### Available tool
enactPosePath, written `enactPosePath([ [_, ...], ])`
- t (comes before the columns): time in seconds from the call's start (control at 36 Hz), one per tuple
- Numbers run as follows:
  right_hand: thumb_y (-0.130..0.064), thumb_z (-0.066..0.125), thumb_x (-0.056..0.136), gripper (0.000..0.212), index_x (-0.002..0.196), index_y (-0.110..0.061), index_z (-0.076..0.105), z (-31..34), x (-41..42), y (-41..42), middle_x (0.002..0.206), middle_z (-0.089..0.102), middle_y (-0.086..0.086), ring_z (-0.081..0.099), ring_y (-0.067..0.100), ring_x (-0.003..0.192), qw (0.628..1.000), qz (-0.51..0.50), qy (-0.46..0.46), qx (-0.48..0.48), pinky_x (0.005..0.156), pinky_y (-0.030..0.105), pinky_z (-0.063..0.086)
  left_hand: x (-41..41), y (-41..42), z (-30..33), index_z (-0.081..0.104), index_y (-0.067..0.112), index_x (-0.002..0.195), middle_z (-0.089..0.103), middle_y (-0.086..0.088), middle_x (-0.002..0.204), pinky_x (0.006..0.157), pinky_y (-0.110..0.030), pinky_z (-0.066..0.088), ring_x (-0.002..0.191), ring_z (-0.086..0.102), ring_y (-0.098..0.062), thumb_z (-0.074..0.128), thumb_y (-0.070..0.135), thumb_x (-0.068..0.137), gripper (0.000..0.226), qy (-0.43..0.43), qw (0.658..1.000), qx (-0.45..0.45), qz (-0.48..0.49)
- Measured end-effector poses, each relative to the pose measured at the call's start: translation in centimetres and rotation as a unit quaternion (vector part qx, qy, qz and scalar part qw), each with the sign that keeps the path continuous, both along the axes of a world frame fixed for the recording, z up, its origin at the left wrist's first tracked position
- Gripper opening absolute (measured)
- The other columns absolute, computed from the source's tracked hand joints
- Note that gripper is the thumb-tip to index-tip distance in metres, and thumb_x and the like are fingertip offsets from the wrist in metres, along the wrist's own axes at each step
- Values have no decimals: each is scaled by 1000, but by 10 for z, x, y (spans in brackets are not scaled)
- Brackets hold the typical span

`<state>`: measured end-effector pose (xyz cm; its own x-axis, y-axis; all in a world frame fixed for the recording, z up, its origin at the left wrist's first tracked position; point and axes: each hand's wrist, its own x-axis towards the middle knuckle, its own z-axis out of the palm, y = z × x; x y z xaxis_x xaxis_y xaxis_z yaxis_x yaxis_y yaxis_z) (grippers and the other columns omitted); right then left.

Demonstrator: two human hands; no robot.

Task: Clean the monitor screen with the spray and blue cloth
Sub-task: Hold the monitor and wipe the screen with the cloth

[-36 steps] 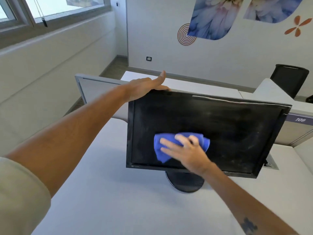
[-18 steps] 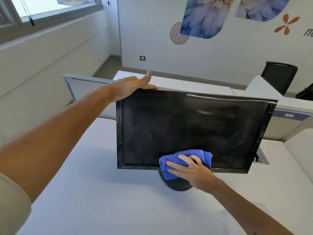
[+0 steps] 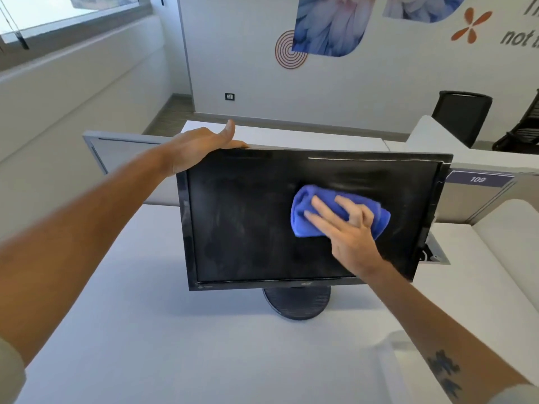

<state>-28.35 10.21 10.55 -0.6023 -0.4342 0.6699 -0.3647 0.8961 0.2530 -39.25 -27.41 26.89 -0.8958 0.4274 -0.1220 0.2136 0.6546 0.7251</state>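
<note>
A: Left hand?
B: Draped over the top left corner of the monitor, palm on the upper edge, thumb raised and pointing away. Loose grip, fingers curled over the back and hidden, so cannot tell how tightly wrapped.

A: And the right hand?
B: Flat against the screen, right of centre, in the upper half. Fingers spread wide, pressing the blue cloth onto the glass. Not a closed grip: open palm, cloth pinned beneath rather than pinched.

A: Cloth itself?
B: Bunched and folded, showing to the left and right of the fingers, touching the screen. Well clear of the bezel on every side.

A: Screen condition?
B: Dark, off, with pale hazy streaks across much of the surface. Bright line of glare along the top right edge. Tilted back a little, leaning away from the camera.

A: Stand?
B: Round black base on the white worktop, under the middle of the lower bezel.

A: Spray?
B: Nowhere in view.

A: Around it?
B: Grey divider panel behind the monitor, with a label reading 109 on the right. Black chair farther back by the wall. Flower prints on the wall above. Cable hatch in the worktop just right of the screen.
</note>
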Motion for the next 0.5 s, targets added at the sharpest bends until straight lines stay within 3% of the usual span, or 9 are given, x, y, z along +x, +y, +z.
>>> enactPosePath([
  [0.14,-1,66,87,85,158,-40,39,-88,52,31,169,26,-20,35,29,146,967,97,-109,207,110,46,32,2,-1,1,67,57,132,51,9,160,130,-50,23,149,44,-24,19,106,74,90,-1,1000,6,-2],
  [0.25,-4,63,92,84,160,-41,31,-80,50,44,172,18,-19,39,29,148,941,125,-142,281,112,47,28,3,0,2,67,60,130,53,7,158,129,-52,24,149,44,-26,17,104,77,85,-1,1000,-4,-7],
  [0.33,-5,53,98,72,156,-44,38,-42,29,37,169,27,-21,41,27,141,966,89,-69,233,105,45,34,0,-1,0,67,56,132,55,5,156,126,-55,30,146,48,-29,21,103,78,85,-6,1000,6,-4],
  [0.42,-1,49,103,65,153,-42,48,2,1,29,165,37,-19,43,25,138,993,8,24,114,101,45,37,1,-2,-1,68,56,131,57,8,155,126,-54,32,144,49,-27,23,103,77,85,-4,1000,16,-4],
  [0.5,-2,57,102,58,151,-32,55,31,-20,32,162,47,-8,49,29,135,993,-87,68,-51,103,50,39,10,2,3,71,54,127,59,11,153,128,-51,28,145,49,-22,25,102,75,85,2,1000,27,7],
])
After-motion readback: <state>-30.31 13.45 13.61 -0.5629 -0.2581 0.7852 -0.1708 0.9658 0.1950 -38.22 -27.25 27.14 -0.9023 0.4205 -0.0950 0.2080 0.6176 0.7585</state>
